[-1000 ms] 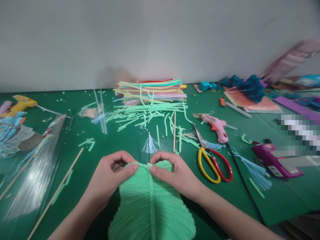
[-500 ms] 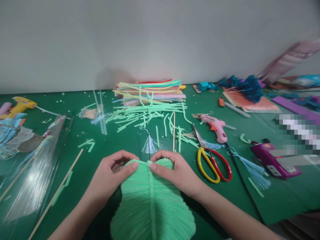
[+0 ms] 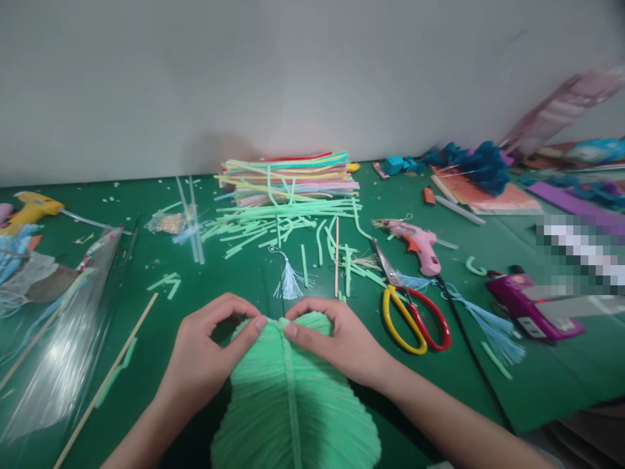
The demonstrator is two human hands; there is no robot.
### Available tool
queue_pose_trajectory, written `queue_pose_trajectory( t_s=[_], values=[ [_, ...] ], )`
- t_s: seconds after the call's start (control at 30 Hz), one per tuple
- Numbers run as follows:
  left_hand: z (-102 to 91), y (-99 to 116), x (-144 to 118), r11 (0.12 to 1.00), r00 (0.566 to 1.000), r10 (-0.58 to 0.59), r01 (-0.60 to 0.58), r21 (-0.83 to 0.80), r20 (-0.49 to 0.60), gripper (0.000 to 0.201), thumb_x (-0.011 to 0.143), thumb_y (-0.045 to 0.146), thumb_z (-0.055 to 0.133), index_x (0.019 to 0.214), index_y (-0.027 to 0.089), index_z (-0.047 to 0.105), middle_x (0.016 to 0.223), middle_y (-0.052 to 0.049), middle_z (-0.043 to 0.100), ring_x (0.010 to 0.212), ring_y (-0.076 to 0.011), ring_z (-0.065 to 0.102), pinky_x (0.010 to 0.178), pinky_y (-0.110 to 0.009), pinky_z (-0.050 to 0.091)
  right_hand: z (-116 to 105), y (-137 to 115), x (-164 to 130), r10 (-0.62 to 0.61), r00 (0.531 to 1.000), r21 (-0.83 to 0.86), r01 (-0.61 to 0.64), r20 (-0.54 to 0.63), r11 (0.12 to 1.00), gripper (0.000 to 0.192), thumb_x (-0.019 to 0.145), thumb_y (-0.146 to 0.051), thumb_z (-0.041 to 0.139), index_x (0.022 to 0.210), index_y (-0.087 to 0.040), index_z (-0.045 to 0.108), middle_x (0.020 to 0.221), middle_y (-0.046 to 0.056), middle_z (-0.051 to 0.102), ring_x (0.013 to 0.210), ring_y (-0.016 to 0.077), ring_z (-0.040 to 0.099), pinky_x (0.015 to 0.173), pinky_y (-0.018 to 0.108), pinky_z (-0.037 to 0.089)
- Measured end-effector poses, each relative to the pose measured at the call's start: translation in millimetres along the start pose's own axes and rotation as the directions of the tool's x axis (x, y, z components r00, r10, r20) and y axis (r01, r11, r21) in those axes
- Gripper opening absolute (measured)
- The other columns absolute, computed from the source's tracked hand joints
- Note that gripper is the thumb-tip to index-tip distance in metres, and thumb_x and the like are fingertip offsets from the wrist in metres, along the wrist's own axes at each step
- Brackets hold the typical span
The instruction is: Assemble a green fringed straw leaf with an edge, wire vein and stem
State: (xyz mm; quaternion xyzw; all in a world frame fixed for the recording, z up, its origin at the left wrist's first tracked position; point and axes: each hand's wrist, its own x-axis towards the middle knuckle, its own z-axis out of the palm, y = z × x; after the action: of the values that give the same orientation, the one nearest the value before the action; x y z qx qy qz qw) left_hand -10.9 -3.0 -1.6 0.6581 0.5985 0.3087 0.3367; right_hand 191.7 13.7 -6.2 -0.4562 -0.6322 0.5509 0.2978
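Note:
A large green leaf made of pipe cleaners (image 3: 293, 404) lies toward me, with a raised rib down its middle and its lower end cut off by the frame. My left hand (image 3: 215, 345) pinches the leaf's top edge left of the rib, thumb on top. On the rib's upper end, my right hand (image 3: 336, 335) grips between thumb and fingers. A thin dark wire or stick shows just beyond the fingertips. Ahead of the hands rests a light blue tassel (image 3: 290, 280). Red-and-yellow-handled scissors (image 3: 415, 316) lie to the right of my right hand.
At the back, a bundle of coloured pipe cleaners (image 3: 293, 176) lies above loose green pieces (image 3: 258, 228). A pink glue gun (image 3: 422, 247) and a purple device (image 3: 530, 306) are on the right. Clear plastic (image 3: 63, 352), a wooden stick (image 3: 107, 378) and a yellow glue gun (image 3: 34, 210) occupy the left.
My left hand has shifted slightly left along the leaf's top edge, still pinching it. The right hand keeps its grip by the rib. The whole view has moved a little.

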Motion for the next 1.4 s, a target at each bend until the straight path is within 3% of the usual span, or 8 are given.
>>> queue_pose_trajectory(
  t_s=[0.13, 0.3, 0.47, 0.97, 1.07, 1.17, 1.3, 1.4],
  values=[
    [-2.4, -3.4, 1.9, 0.986, 0.990, -0.134, 0.138, -0.095, 0.044, 0.019, 0.082, 0.041, 0.062, 0.079, 0.022, 0.063, 0.079, 0.000, 0.063, 0.074, -0.0159, 0.057, 0.067, -0.024, 0.041, -11.4, -0.8, -0.6, -0.066, 0.996, -0.124, 0.072, 0.051, 0.990, 0.018, 0.085, -0.031, 0.059, 0.099, -0.021, 0.065, 0.091, 0.001, 0.068, 0.082, 0.0153, 0.061, 0.074, 0.027, 0.047],
    [-5.9, -1.0, 4.6, 0.929, 0.953, -0.268, 0.294, -0.224, 0.139, 0.024, 0.081, 0.047, 0.060, 0.082, 0.022, 0.061, 0.081, 0.001, 0.062, 0.072, -0.0154, 0.054, 0.063, -0.023, 0.038, -22.6, 2.0, -0.1, -0.122, 0.992, -0.167, 0.115, -0.028, 0.979, 0.015, 0.087, -0.025, 0.055, 0.098, -0.019, 0.063, 0.080, 0.000, 0.066, 0.066, 0.0108, 0.056, 0.059, 0.021, 0.045],
    [1.2, 5.6, 5.2, 0.933, 0.914, -0.293, 0.337, -0.125, 0.279, 0.028, 0.075, 0.049, 0.066, 0.085, 0.023, 0.068, 0.089, 0.000, 0.066, 0.088, -0.0207, 0.057, 0.080, -0.028, 0.039, -17.7, -1.7, -0.1, -0.182, 0.983, -0.257, 0.174, -0.007, 0.951, 0.012, 0.083, -0.021, 0.059, 0.091, -0.018, 0.067, 0.080, -0.001, 0.069, 0.065, 0.0100, 0.057, 0.060, 0.021, 0.046],
    [13.0, 8.4, 5.2, 0.949, 0.915, -0.259, 0.300, -0.095, 0.310, 0.024, 0.075, 0.046, 0.063, 0.074, 0.022, 0.068, 0.075, 0.002, 0.064, 0.080, -0.0186, 0.057, 0.082, -0.028, 0.039, -19.6, -4.7, 1.8, -0.319, 0.941, -0.398, 0.336, 0.113, 0.853, 0.007, 0.086, -0.019, 0.059, 0.088, -0.017, 0.065, 0.080, -0.001, 0.065, 0.069, 0.0089, 0.057, 0.063, 0.020, 0.043],
    [14.7, 5.9, 6.0, 0.956, 0.919, -0.243, 0.281, -0.084, 0.309, 0.022, 0.074, 0.043, 0.064, 0.078, 0.022, 0.068, 0.079, 0.001, 0.065, 0.083, -0.0191, 0.058, 0.082, -0.028, 0.040, -28.7, -6.4, 3.0, -0.427, 0.887, -0.524, 0.452, 0.176, 0.722, 0.013, 0.091, -0.020, 0.054, 0.096, -0.016, 0.064, 0.090, 0.004, 0.066, 0.082, 0.0126, 0.059, 0.073, 0.024, 0.046],
    [15.9, 3.3, 6.5, 0.958, 0.923, -0.227, 0.270, -0.101, 0.311, 0.019, 0.074, 0.040, 0.065, 0.081, 0.022, 0.067, 0.083, 0.001, 0.066, 0.087, -0.0192, 0.058, 0.083, -0.028, 0.041, -35.3, -10.6, 7.3, -0.490, 0.790, -0.670, 0.591, 0.369, 0.449, 0.017, 0.093, -0.019, 0.049, 0.090, -0.014, 0.065, 0.086, 0.006, 0.065, 0.082, 0.0155, 0.059, 0.072, 0.027, 0.045],
    [16.9, 1.9, 7.5, 0.951, 0.917, -0.228, 0.282, -0.125, 0.328, 0.017, 0.075, 0.037, 0.064, 0.079, 0.021, 0.067, 0.082, 0.001, 0.068, 0.085, -0.0189, 0.059, 0.083, -0.028, 0.041, -33.7, -22.7, 15.6, -0.422, 0.658, -0.707, 0.705, 0.624, 0.054, 0.018, 0.091, -0.010, 0.048, 0.081, -0.013, 0.062, 0.074, 0.005, 0.062, 0.073, 0.0172, 0.055, 0.063, 0.030, 0.041],
    [17.5, 2.4, 8.0, 0.943, 0.920, -0.231, 0.292, -0.161, 0.317, 0.015, 0.073, 0.035, 0.064, 0.076, 0.021, 0.067, 0.080, 0.001, 0.068, 0.084, -0.0187, 0.060, 0.082, -0.027, 0.042, -27.6, -33.0, 20.2, -0.387, 0.589, -0.670, 0.733, 0.710, -0.113, 0.017, 0.089, -0.008, 0.048, 0.080, -0.012, 0.061, 0.070, 0.006, 0.060, 0.068, 0.0176, 0.053, 0.057, 0.030, 0.036]
  ],
)
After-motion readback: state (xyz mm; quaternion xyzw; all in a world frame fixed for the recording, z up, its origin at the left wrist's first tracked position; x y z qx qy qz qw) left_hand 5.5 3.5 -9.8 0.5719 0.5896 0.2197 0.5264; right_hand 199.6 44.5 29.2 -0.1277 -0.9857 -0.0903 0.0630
